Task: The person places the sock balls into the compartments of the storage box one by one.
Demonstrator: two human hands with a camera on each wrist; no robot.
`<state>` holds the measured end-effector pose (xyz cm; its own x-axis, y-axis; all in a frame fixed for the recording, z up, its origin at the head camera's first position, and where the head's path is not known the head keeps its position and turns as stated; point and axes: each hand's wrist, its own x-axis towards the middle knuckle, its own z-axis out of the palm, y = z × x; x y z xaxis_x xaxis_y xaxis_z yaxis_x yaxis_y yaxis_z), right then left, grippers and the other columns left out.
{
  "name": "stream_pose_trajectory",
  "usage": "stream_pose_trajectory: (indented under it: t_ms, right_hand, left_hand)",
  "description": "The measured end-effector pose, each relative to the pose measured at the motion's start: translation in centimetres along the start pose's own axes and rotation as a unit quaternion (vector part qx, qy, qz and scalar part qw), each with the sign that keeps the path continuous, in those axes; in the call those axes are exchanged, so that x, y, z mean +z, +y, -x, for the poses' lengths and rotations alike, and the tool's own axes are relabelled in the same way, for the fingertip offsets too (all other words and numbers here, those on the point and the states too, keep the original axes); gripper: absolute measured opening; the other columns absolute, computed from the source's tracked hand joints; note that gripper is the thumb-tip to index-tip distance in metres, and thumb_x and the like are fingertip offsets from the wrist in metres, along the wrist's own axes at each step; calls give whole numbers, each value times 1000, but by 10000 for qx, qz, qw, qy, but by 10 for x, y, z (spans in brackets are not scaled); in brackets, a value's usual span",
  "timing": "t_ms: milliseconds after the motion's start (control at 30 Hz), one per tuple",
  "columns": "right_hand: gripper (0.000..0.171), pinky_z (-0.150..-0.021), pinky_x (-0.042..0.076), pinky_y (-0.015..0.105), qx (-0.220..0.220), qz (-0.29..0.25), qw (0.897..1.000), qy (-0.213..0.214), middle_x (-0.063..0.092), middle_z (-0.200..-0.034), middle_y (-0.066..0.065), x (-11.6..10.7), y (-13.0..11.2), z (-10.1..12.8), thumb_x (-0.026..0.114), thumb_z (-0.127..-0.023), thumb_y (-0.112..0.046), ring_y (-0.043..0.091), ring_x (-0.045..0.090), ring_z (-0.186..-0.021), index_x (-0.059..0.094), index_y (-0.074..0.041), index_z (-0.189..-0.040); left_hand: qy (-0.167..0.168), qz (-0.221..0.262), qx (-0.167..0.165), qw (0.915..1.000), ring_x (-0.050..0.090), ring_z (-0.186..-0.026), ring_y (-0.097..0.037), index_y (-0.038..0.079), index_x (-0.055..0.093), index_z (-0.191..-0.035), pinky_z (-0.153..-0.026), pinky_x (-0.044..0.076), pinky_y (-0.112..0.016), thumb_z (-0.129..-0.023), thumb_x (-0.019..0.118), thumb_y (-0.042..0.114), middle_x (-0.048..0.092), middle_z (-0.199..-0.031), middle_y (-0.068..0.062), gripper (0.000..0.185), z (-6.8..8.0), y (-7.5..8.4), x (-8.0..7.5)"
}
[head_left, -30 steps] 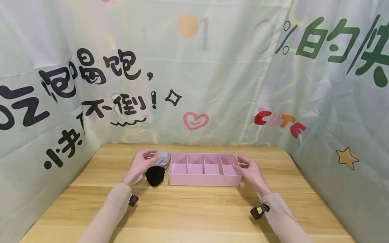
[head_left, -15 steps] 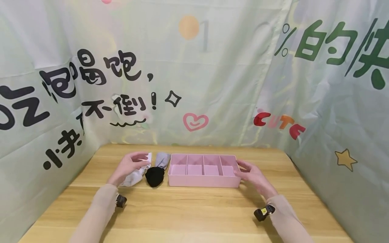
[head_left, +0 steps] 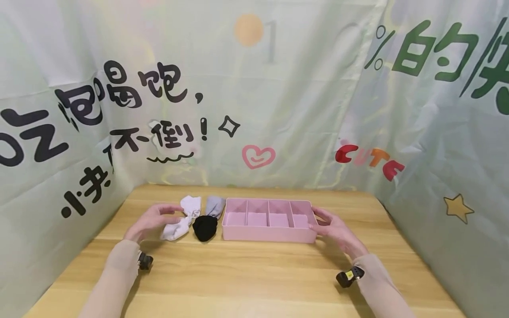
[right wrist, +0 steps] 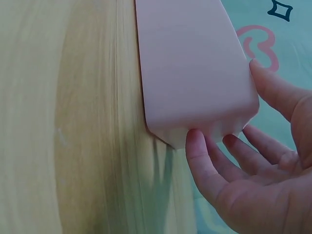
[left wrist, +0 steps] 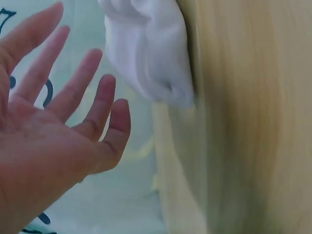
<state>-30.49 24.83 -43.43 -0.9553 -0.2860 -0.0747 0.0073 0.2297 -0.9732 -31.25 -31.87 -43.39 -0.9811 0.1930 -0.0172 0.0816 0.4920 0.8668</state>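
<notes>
Hands low in the frame on the wooden tabletop (head_left: 254,269): left hand (head_left: 149,219) spread loose, fingers apart, just beside white sock (head_left: 182,219); right hand (head_left: 334,227) fingers straight, touching right end of pink divided tray (head_left: 267,233), centre; black sock (head_left: 205,227) and grey sock (head_left: 215,206) between

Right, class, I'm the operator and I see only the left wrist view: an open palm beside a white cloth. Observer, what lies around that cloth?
Observer: A black sock lies just right of the white sock, with a grey sock behind the black one.
Operator: Where is the other hand?
Observer: The right hand touches the right end of a pink tray.
Operator: Anything inside it?
Observer: No, all four compartments show bare pink floor.
</notes>
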Motion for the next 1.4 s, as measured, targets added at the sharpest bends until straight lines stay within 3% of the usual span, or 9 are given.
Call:
stream_pose_trajectory:
  t_ms: [167, 267, 400, 500, 600, 1033, 1400]
  right_hand:
    - [77, -99, 48, 39, 38, 74, 10000, -12, 19, -161, 22, 1, -2, 3, 67, -92, -10, 45, 29, -143, 22, -2, -155]
    - [78, -101, 47, 42, 69, 105, 9999, -3, 19, -161, 22, 1, -2, 4, 67, -93, -11, 45, 30, -142, 21, -2, -155]
    - [77, -101, 47, 43, 114, 172, 9998, 34, 19, -161, 21, 1, -3, 4, 66, -93, -11, 44, 30, -142, 21, -3, -155]
    - [77, -100, 48, 41, 125, 174, 9998, 62, 20, -161, 21, 1, -2, 3, 66, -93, -10, 44, 31, -142, 22, -3, -155]
    - [76, -98, 50, 40, 134, 98, 9999, 45, 19, -161, 21, 0, 0, 2, 66, -93, -8, 45, 31, -142, 22, -2, -155]
    - [74, -95, 52, 36, 52, -5, 10000, -35, 18, -161, 21, -3, 1, 2, 63, -94, -6, 44, 29, -142, 21, -2, -155]
    - [77, -96, 52, 38, 188, -52, 9998, 17, 22, -160, 21, -3, 3, -2, 67, -92, -9, 43, 34, -140, 23, -6, -156]
  left_hand:
    - [-348, 163, -122, 9992, 36, -135, -45, 2, 57, -133, -109, 24, -68, -82, 77, 17, 43, -148, -24, 57, 4, -9, -5]
    - [-626, 242, 50, 9977, 37, -135, -46, -2, 55, -133, -110, 26, -66, -80, 76, 11, 44, -147, -25, 58, 5, -13, -8]
    - [-1011, 287, 208, 9942, 46, -129, -38, 0, 58, -131, -107, 39, -48, -79, 75, 7, 49, -144, -23, 55, 5, -17, -10]
    - [-1168, 232, 144, 9928, 49, -125, -31, 4, 59, -132, -100, 44, -35, -79, 75, 8, 50, -143, -20, 55, 3, -19, -11]
    - [-1266, 168, 92, 9918, 49, -124, -29, 5, 59, -132, -99, 43, -32, -79, 75, 10, 50, -143, -20, 56, 1, -21, -10]
    - [-1100, 135, -235, 9936, 57, -96, -15, 1, 65, -122, -83, 49, -30, -80, 72, 5, 63, -126, -14, 43, -15, -22, -5]
    - [-857, 379, -404, 9948, 59, -86, -12, -3, 59, -129, -71, 53, -26, -87, 68, 5, 64, -123, -14, 43, -10, -19, -11]
